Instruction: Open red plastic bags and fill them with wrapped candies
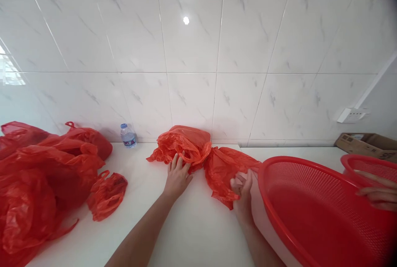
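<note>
Two crumpled red plastic bags lie side by side near the back of the white counter [192,225]. My left hand [177,175] rests on the left bag [182,144], fingers stretched over its lower edge. My right hand [242,188] is closed in a pinch on the right bag [225,168], gripping its plastic next to a large red colander [310,213].
A heap of red plastic bags [37,180] fills the left of the counter, with a small one [107,194] beside it. A water bottle [128,135] stands by the tiled wall. Another person's hand [376,192] holds a second red colander [369,165]. A cardboard box [366,143] sits far right.
</note>
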`<action>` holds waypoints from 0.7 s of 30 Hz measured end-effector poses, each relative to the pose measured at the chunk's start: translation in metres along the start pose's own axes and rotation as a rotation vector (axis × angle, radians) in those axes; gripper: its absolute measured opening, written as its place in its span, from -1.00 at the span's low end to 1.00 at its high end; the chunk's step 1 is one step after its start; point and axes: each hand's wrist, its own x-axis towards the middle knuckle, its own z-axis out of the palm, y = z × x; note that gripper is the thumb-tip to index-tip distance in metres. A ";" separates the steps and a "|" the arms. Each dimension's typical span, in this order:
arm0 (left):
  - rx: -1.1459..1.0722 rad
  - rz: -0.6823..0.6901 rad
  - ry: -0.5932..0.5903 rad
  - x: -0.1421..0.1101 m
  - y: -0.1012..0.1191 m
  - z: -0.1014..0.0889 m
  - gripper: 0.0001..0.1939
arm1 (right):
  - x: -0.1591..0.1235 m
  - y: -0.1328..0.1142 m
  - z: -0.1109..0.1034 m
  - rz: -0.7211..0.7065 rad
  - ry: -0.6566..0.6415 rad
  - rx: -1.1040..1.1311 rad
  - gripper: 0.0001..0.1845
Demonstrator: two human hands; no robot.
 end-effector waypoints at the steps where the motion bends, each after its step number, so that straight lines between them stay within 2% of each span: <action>1: -0.011 -0.051 -0.016 0.012 0.000 0.004 -0.51 | -0.005 0.001 0.001 -0.048 -0.056 -0.099 -0.09; 5: -0.063 -0.149 -0.063 0.048 -0.006 0.022 -0.47 | -0.015 0.010 0.009 -0.348 -0.344 -0.522 -0.13; 8: -0.073 -0.178 -0.088 0.066 -0.009 0.031 -0.48 | -0.006 0.022 0.017 -0.471 -0.459 -0.772 -0.22; 11: -0.080 -0.212 -0.130 0.076 -0.009 0.037 -0.45 | 0.011 0.032 0.024 -0.487 -0.415 -0.908 -0.34; 14: -0.088 -0.224 -0.178 0.080 -0.008 0.037 -0.37 | 0.024 0.035 0.027 -0.497 -0.344 -0.927 -0.38; 17: -0.099 -0.216 -0.215 0.077 -0.009 0.028 -0.33 | 0.025 0.028 0.029 -0.580 -0.290 -0.934 -0.39; 21: -0.104 -0.181 -0.205 0.065 -0.009 0.006 -0.30 | 0.010 0.009 0.032 -0.787 -0.216 -0.941 -0.44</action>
